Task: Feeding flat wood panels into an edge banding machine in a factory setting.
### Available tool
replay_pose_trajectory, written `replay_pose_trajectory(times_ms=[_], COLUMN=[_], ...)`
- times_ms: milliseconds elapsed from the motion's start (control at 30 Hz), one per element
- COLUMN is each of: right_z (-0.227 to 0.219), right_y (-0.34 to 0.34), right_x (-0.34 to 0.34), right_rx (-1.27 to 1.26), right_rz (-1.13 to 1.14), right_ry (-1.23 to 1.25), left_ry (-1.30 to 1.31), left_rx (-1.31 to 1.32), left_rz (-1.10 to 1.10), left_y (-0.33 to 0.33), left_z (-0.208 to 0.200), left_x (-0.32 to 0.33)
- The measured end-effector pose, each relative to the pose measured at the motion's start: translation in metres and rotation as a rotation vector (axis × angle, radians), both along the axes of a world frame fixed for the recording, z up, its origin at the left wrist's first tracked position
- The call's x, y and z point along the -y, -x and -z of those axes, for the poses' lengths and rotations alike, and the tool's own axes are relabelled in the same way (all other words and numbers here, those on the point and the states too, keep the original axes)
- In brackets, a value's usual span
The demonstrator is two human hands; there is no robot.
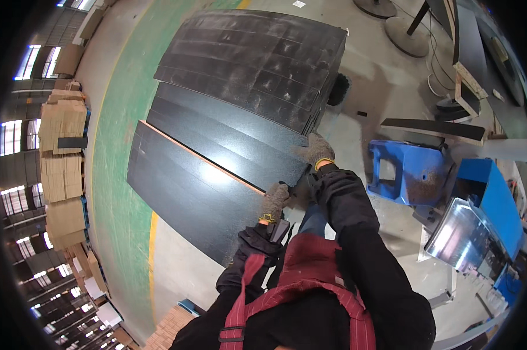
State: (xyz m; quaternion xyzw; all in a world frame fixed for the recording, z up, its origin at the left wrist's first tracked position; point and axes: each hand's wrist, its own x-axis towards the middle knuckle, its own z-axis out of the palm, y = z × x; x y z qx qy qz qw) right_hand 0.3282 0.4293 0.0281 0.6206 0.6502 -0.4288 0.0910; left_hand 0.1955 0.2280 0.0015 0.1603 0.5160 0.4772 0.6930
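Observation:
Dark boards lie side by side in stacks in front of me. My left hand (275,201), in a grey knit glove with a yellow cuff, is closed on the near end of a smooth black board (217,140), beside a pale raw edge (205,156). Another smooth dark board (188,189) lies to the left of that edge. My right hand (319,150), gloved alike, is closed at the right near corner of the same smooth board, its fingertips partly hidden. Just beyond it rises a higher stack of dusty black boards (252,58).
At the right stands a blue plastic stool (406,169) with dust on top, near a machine with a shiny metal plate (464,233). A loose dark strip (432,129) lies behind the stool. Cardboard stacks (62,157) line the far left, past the green floor lane (115,157).

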Motion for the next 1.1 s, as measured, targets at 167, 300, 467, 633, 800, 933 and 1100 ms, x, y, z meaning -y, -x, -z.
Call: replay_pose_trajectory(times_ms=[167, 300, 467, 633, 800, 933, 1100], right_z=[-0.014, -0.055, -0.172, -0.233, -0.271, -0.203, -0.280], right_y=[0.000, 0.000, 0.016, 0.019, -0.018, -0.029, -0.136], right_x=[0.008, 0.014, 0.035, 0.058, 0.060, 0.080, 0.117], right_rx=[-0.056, -0.295, -0.637, -0.914, -1.042, -1.422, -1.354], right_rz=[0.165, 0.280, 0.235, 0.269, 0.139, 0.437, 0.527], right_ry=[-0.037, -0.027, -0.312, -0.239, -0.359, 0.011, -0.306], left_ry=[-0.002, 0.403, 0.036, -0.174, -0.468, -0.376, -0.275], left_rx=[-0.480, 0.158, 0.546, 0.266, -0.179, 0.492, 0.462], left_rz=[0.162, -0.445, -0.551, -0.350, -0.282, -0.353, -0.368], left_y=[-0.009, -0.015, 0.077, 0.101, 0.166, 0.095, -0.033], left_z=[-0.023, -0.072, -0.056, -0.113, -0.187, -0.154, -0.193], left_x=[-0.020, -0.040, -0.067, -0.149, -0.171, -0.166, -0.121])
